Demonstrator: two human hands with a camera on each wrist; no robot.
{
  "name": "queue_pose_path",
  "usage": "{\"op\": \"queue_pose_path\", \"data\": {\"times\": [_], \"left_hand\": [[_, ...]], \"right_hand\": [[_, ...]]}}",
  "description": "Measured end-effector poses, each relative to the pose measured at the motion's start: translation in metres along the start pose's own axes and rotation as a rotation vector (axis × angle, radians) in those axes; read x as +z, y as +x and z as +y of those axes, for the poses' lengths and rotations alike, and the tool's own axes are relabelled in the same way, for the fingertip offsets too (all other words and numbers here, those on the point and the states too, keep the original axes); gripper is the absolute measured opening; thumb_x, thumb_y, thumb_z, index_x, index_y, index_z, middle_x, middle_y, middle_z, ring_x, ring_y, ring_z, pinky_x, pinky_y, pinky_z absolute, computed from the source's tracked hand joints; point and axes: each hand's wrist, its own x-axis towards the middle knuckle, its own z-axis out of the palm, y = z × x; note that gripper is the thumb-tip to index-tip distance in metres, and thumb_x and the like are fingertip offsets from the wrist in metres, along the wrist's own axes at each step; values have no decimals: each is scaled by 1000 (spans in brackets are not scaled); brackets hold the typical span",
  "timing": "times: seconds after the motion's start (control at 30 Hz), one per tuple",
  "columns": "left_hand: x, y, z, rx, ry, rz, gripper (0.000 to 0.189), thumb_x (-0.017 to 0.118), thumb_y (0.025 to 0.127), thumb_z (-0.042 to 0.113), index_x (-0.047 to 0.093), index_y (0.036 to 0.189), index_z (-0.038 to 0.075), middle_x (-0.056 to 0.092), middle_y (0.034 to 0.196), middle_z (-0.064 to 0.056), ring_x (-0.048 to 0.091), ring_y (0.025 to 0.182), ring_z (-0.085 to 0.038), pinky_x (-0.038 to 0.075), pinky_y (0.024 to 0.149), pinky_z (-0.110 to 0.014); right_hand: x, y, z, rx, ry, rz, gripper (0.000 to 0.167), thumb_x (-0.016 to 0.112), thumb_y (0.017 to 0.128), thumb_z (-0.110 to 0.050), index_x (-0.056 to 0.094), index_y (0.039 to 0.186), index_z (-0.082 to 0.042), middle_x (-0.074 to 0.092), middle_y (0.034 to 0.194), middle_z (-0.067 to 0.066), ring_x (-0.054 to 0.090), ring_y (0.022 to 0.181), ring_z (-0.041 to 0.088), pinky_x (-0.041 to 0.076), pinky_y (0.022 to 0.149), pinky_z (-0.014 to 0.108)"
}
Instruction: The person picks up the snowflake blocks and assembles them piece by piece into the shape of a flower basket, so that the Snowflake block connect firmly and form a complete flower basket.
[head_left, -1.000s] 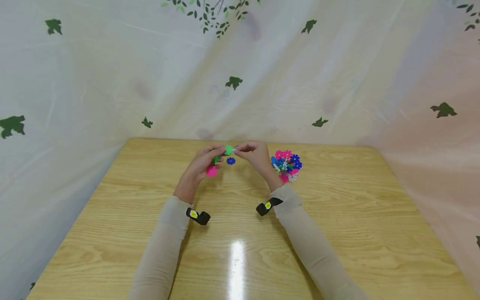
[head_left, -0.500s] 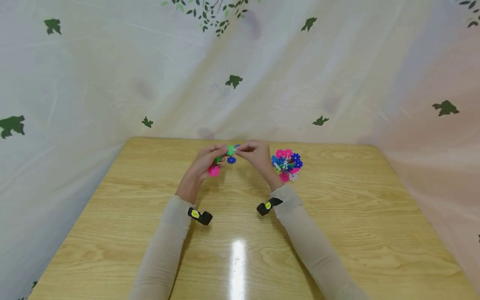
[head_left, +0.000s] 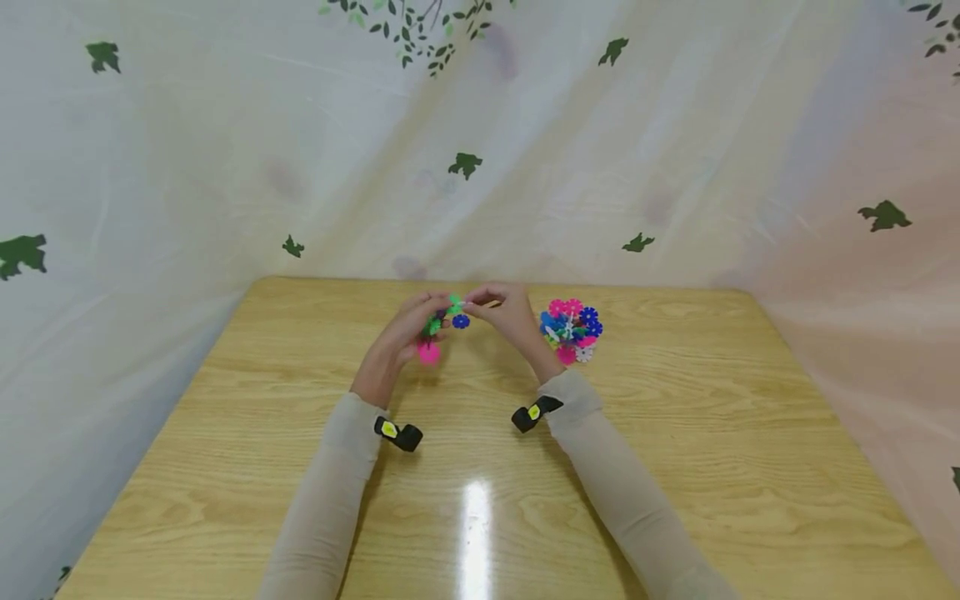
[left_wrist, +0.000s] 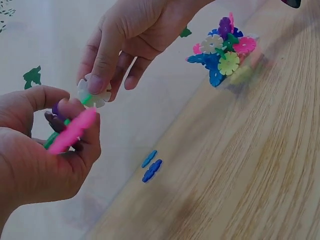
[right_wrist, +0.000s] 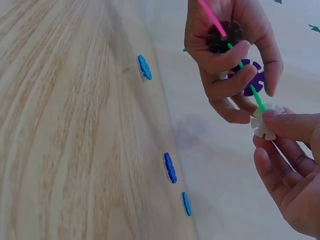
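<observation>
Curled fingers of my left hand (head_left: pixel 397 337) hold a chain of slotted snowflake discs. In the right wrist view a pink disc (right_wrist: pixel 212 17), a dark brown disc (right_wrist: pixel 225 42) and a purple disc (right_wrist: pixel 256 82) show along it, with green discs seen edge-on between. At the chain's far end, my right hand (head_left: pixel 512 315) pinches a white disc (right_wrist: pixel 264 130) between thumb and fingers. The white disc meets the edge of the last green disc (right_wrist: pixel 257 97); how deep the slots engage is hidden by the thumb. Left fingers partly cover the chain's middle.
A cluster of many-coloured discs (head_left: pixel 572 332) stands on the wooden table (head_left: pixel 675 433) to the right. Loose on the table near its far edge lie a dark blue disc (right_wrist: pixel 170 167) and light blue discs (right_wrist: pixel 144 67). A patterned cloth (head_left: pixel 360 167) hangs behind.
The chain has turned in the hands: the green disc, face-on before, now shows narrower, and the pink disc hangs slightly lower. My right hand has shifted slightly left.
</observation>
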Motion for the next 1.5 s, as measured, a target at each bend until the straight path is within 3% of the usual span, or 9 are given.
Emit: {"op": "queue_pose_path", "data": {"times": [0.13,0.27,0.47,0.73,1.07,1.27,1.5], "left_hand": [[-1,1,-1,-18,8,-25,13,56,105,16,56,117,12,53,87,3,43,60,-2,35,49,-13],[-5,1,0,-20,-4,-8,14,60,104,17,57,116,12,51,81,5,39,56,0,34,46,-12],[-18,-3,9,12,-19,29,15,59,104,19,56,118,13,54,83,6,37,55,-1,32,45,-12],[-32,-9,18,28,-57,28,11,57,105,17,59,115,13,55,84,4,40,56,-1,34,45,-11],[-38,-12,21,12,-52,21,10,59,104,19,64,110,12,52,77,4,41,53,-1,36,44,-11],[-38,-11,20,12,3,13,10,60,104,22,64,111,16,59,90,5,45,60,-2,38,47,-13],[-38,-11,15,25,-32,-13,22,58,105,19,59,126,11,71,102,8,49,65,-2,38,47,-12]], "right_hand": [[2,0,0,9,5,-24,14,77,90,-8,77,99,3,76,99,21,72,88,15,61,78,28],[0,0,1,16,0,-28,21,78,91,-11,75,106,3,75,104,19,72,96,26,61,83,34],[-5,3,9,61,-40,-35,26,78,90,-7,72,111,6,73,106,23,70,93,24,58,84,27],[-5,9,27,156,-94,-166,28,73,90,3,68,116,12,72,102,27,66,82,11,53,72,16],[-3,19,44,167,-198,-297,35,76,88,1,67,120,10,72,104,25,70,92,28,54,71,19],[1,27,42,196,-305,-380,44,77,90,-5,64,131,4,70,110,23,67,102,30,54,77,24],[5,33,40,194,-416,-463,48,75,92,-9,61,137,-1,69,108,21,63,90,21,49,69,21]]}}
